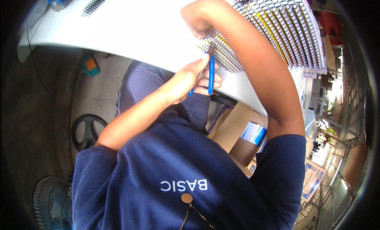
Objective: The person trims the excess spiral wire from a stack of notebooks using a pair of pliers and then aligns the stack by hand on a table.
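My left hand (pixel 189 77) is closed around a pair of blue-handled pliers (pixel 211 73). The jaws point away from me and reach the coils at the near left end of a stack of spiral-bound notebooks (pixel 293 36). These lie on the white table with rows of dark wire coils facing up, a few of them yellow. Arching over the stack, my right arm brings my right hand (pixel 198 20) down to the same end, just beyond the pliers. Its fingers curl toward the coils; glare and the wrist hide what they pinch.
On the white table (pixel 130 36) lie loose dark coils (pixel 97 3) and a blue object (pixel 59 2) at the far left. Below the edge stands an open cardboard box (pixel 233 121) with blue-covered packs (pixel 254 133). A fan (pixel 51 202) and a black wheel (pixel 89 131) are at left.
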`<state>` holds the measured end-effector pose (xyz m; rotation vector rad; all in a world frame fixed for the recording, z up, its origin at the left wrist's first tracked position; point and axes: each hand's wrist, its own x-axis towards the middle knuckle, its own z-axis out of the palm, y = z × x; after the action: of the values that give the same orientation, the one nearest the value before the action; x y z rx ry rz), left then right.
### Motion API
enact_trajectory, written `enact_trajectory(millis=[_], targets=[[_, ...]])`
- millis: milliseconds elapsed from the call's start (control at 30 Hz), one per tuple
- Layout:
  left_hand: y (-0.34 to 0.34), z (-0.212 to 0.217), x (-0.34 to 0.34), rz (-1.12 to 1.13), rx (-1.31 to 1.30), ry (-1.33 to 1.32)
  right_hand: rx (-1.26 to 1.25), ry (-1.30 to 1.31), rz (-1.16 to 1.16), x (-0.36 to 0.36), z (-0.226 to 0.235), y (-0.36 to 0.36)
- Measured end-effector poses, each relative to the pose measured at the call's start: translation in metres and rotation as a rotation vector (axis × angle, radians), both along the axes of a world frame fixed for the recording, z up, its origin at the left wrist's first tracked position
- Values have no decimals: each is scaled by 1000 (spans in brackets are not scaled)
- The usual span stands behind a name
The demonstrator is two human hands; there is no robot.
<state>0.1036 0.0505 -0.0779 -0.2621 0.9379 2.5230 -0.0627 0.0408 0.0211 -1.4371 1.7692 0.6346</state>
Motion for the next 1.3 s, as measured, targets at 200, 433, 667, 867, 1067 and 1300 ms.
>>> enact_trajectory(millis=[200, 433, 667, 867, 1067, 1300], targets=[[-8, -8, -7, -13, 31, 50, 159, 176, -220, 4, -15, -14], [-2, 2, -2, 11, 4, 24, 425, 362, -299, 16, -2, -26], [-7, -1, -10, -24, 16, 45, 466, 461, -99, 9, -10, -27], [0, 12, 3, 27, 54, -20, 573, 478, -197, 0, -19, -26], [-1, 11, -7, 49, 43, 8, 576, 479, -160, 4, -8, -29], [-1, 18, -3, -30, 16, 41, 547, 433, -194, -4, -13, -23]])
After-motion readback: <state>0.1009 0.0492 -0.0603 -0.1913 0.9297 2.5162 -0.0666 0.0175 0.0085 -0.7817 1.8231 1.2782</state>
